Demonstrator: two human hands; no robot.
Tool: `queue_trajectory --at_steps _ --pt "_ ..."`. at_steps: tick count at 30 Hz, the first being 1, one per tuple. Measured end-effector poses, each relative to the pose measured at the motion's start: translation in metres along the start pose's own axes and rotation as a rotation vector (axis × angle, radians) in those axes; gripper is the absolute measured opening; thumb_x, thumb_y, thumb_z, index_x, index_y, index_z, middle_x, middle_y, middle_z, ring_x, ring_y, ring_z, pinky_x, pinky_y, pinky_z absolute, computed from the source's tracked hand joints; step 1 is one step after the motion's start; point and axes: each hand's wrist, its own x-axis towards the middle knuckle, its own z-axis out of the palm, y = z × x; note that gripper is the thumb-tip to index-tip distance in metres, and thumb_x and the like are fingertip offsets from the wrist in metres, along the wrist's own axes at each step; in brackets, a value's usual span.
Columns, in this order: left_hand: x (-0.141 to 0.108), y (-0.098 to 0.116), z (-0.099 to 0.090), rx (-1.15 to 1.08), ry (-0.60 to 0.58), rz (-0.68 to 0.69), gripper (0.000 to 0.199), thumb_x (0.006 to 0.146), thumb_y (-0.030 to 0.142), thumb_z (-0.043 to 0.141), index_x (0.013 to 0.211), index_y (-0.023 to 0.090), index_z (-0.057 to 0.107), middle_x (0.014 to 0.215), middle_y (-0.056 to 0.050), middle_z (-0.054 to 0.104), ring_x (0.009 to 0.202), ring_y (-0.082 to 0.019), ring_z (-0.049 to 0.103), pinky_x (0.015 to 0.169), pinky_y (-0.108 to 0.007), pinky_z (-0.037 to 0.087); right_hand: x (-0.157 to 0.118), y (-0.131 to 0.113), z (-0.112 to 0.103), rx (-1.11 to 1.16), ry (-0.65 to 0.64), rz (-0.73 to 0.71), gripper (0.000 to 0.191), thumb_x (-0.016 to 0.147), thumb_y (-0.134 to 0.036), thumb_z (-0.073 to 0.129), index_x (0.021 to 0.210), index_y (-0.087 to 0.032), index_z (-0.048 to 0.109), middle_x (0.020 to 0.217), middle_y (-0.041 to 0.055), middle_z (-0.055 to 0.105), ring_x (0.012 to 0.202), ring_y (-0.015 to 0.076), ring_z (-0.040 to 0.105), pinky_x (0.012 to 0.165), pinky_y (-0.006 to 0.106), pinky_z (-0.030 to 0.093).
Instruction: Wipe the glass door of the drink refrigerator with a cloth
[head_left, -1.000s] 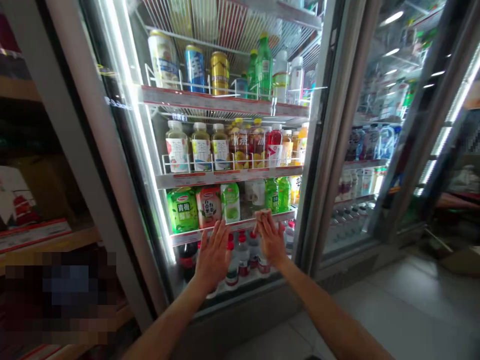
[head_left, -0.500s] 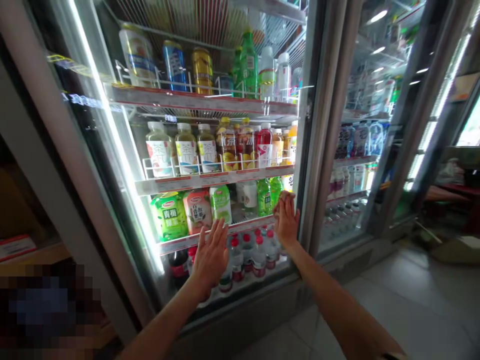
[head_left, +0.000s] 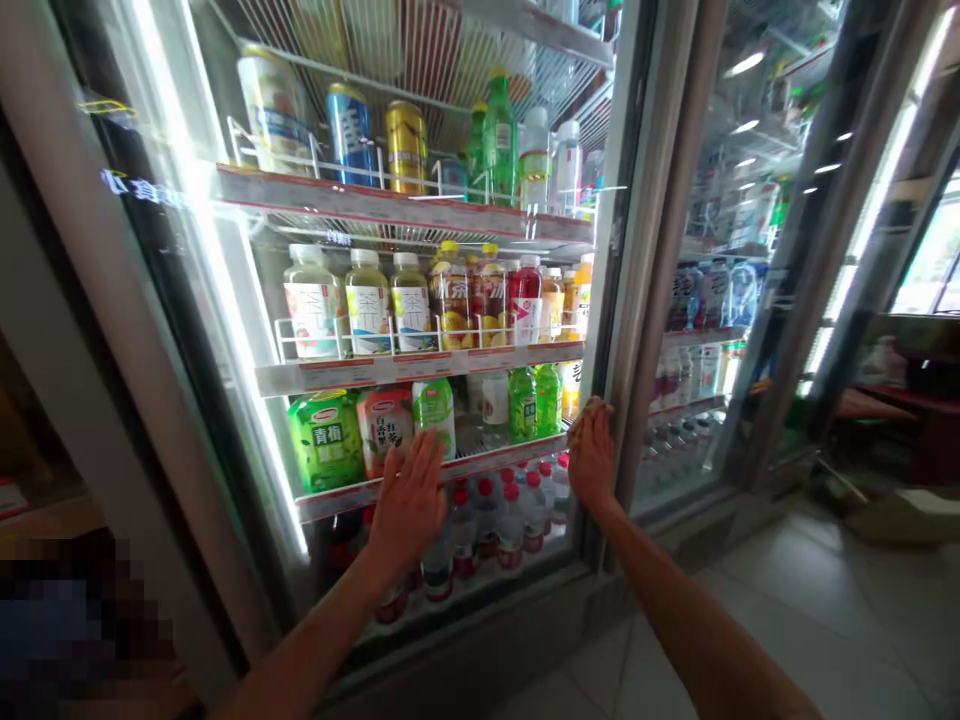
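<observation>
My left hand [head_left: 409, 500] lies open with its fingers together and stretched upward, at the glass door [head_left: 480, 605] of a lit drinks fridge, in front of the lower shelf. Whether its palm touches the glass I cannot tell. My right hand [head_left: 592, 465] is at the door's right edge beside the metal frame [head_left: 637, 300], pressing a small brownish cloth [head_left: 576, 432] against it; the cloth is mostly hidden under the fingers. Behind the glass stand green bottles [head_left: 534, 400], a green drink pack [head_left: 326, 440] and a pink drink pack [head_left: 384, 425].
Higher shelves hold tea bottles [head_left: 367, 300], cans [head_left: 350, 135] and a tall green bottle [head_left: 499, 140]. Red-capped bottles [head_left: 510, 525] stand at the bottom. Another glass-fronted fridge [head_left: 701, 400] adjoins on the right, above a tiled floor [head_left: 780, 590].
My right hand has moved right with the cloth, from over the glass to the door's frame edge. My left hand has shifted slightly left. The view has shifted a little.
</observation>
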Motion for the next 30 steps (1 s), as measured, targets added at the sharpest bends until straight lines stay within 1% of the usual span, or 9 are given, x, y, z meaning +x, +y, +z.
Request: queue_trajectory --at_steps 4,9,12,14,16,20,21,27,30 --pt "0.004 -0.008 -0.003 -0.001 0.051 0.025 0.06 0.081 0.019 0.044 0.14 0.012 0.032 0.143 -0.014 0.039 0.137 -0.023 0.03 0.116 -0.044 0.008 -0.008 0.007 0.003 0.007 -0.002 -0.02 0.065 0.088 -0.02 0.03 0.149 -0.018 0.008 0.15 0.0151 0.027 0.136 0.0298 0.029 0.102 0.052 0.034" --pt "0.024 -0.018 -0.014 0.004 0.117 0.001 0.065 0.081 0.018 0.046 0.142 0.013 0.026 0.144 -0.015 0.037 0.139 -0.023 0.023 0.116 -0.045 0.008 0.078 -0.024 -0.013 0.093 0.174 0.002 0.06 0.088 -0.019 0.028 0.147 -0.013 0.019 0.15 0.0158 0.028 0.14 0.0279 0.021 0.105 0.051 0.031" --pt "0.036 -0.023 -0.022 -0.007 0.149 -0.027 0.069 0.081 0.019 0.047 0.144 0.014 0.021 0.145 -0.015 0.035 0.14 -0.022 0.021 0.116 -0.046 0.007 0.103 -0.058 -0.025 0.107 0.202 -0.149 0.059 0.088 -0.018 0.029 0.146 -0.013 0.022 0.151 0.0149 0.027 0.142 0.027 0.016 0.106 0.05 0.031" --pt "0.041 -0.029 -0.027 -0.01 0.165 -0.057 0.07 0.081 0.02 0.048 0.145 0.014 0.019 0.146 -0.014 0.033 0.14 -0.022 0.019 0.116 -0.046 0.006 0.102 -0.07 -0.03 0.103 0.119 -0.352 0.058 0.088 -0.019 0.031 0.146 -0.018 0.025 0.15 0.0113 0.03 0.142 0.0248 0.015 0.108 0.049 0.028" --pt "0.042 -0.038 -0.033 -0.005 0.175 -0.095 0.071 0.081 0.022 0.048 0.145 0.015 0.019 0.147 -0.015 0.032 0.14 -0.023 0.019 0.116 -0.046 0.005 0.102 -0.069 -0.035 0.1 0.071 -0.425 0.057 0.088 -0.02 0.032 0.145 -0.023 0.028 0.149 0.0087 0.033 0.141 0.0234 0.02 0.11 0.05 0.025" --pt "0.043 -0.06 -0.045 0.021 0.178 -0.168 0.07 0.081 0.023 0.048 0.145 0.015 0.02 0.148 -0.015 0.03 0.14 -0.025 0.021 0.115 -0.049 0.007 0.114 -0.065 -0.04 0.154 0.227 -0.063 0.059 0.087 -0.017 0.029 0.146 -0.015 0.025 0.15 0.0151 0.029 0.14 0.0286 0.023 0.106 0.054 0.03" --pt "0.043 -0.064 -0.047 0.026 0.178 -0.181 0.07 0.081 0.024 0.048 0.145 0.015 0.02 0.148 -0.016 0.029 0.14 -0.025 0.021 0.115 -0.049 0.007 0.115 -0.072 -0.041 0.168 0.237 -0.045 0.06 0.086 -0.016 0.029 0.146 -0.013 0.024 0.15 0.0158 0.027 0.14 0.0295 0.021 0.105 0.054 0.031" --pt "0.041 -0.073 -0.05 0.029 0.159 -0.188 0.067 0.082 0.025 0.046 0.144 0.014 0.022 0.147 -0.015 0.031 0.139 -0.025 0.024 0.115 -0.05 0.006 0.087 -0.122 -0.043 0.111 0.028 -0.607 0.056 0.087 -0.014 0.034 0.143 -0.023 0.033 0.147 0.0066 0.037 0.142 0.0222 0.017 0.112 0.047 0.022" --pt "0.039 -0.072 -0.05 0.056 0.147 -0.176 0.064 0.084 0.025 0.043 0.144 0.014 0.023 0.147 -0.015 0.031 0.139 -0.024 0.024 0.115 -0.05 0.005 0.098 -0.114 -0.045 0.085 0.148 -0.383 0.054 0.088 -0.018 0.032 0.142 -0.021 0.034 0.146 0.0112 0.037 0.14 0.0248 0.024 0.108 0.051 0.026"
